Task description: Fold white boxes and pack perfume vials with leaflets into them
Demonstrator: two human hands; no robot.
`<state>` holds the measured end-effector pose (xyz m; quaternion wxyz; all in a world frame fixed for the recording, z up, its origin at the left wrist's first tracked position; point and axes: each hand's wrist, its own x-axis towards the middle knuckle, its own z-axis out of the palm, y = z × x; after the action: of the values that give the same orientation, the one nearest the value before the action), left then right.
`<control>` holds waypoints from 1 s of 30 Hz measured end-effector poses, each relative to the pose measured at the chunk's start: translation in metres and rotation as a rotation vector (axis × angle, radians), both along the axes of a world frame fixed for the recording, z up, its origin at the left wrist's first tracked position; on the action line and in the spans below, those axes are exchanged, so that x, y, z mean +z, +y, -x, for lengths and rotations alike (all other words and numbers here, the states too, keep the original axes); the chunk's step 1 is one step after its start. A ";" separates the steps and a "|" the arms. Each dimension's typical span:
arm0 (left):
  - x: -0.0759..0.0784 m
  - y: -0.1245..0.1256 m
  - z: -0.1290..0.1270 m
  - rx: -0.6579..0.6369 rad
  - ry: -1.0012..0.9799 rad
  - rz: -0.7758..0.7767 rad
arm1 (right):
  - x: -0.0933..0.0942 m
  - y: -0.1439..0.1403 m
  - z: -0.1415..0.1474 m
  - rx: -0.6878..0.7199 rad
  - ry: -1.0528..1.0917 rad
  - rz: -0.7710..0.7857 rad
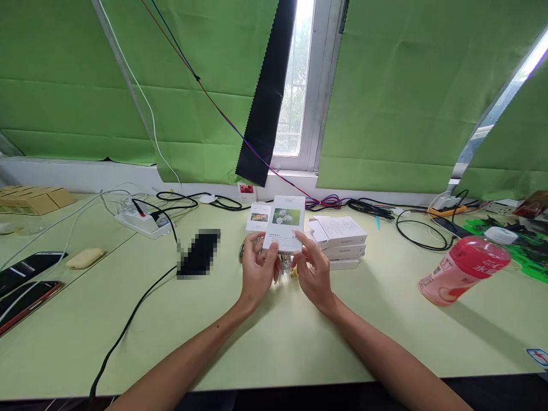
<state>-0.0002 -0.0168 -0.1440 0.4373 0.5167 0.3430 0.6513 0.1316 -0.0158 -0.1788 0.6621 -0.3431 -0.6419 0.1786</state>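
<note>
White box (pixel 286 224) with a green-and-white flower picture on its face, pinched between left hand (pixel 257 269) and right hand (pixel 314 268). Behind it, a second white box (pixel 258 217) carrying a yellow-orange flower print. Stack of plain white boxes (pixel 342 242) with fine grey print. Pale yellow-green table (pixel 274 337). Bright green cloth (pixel 411 91) across the window, one black strip (pixel 268 91) down the middle. Pink bottle (pixel 464 269), red label, white cap. Black cable (pixel 128 325), red-and-blue twisted wire (pixel 222 111), white power strip (pixel 141 221). Cream-yellow bar (pixel 84 258), tan cardboard box (pixel 36 200).
</note>
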 end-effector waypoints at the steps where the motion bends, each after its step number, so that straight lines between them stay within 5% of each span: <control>1: 0.001 0.000 0.000 -0.013 0.003 0.008 | 0.001 0.000 0.000 -0.005 -0.005 -0.008; 30: -0.002 -0.001 0.002 -0.204 0.065 -0.021 | 0.003 0.000 0.001 0.000 0.102 0.061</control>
<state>-0.0021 -0.0177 -0.1460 0.4847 0.5742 0.2957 0.5899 0.1304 -0.0162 -0.1753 0.6831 -0.3535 -0.6016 0.2155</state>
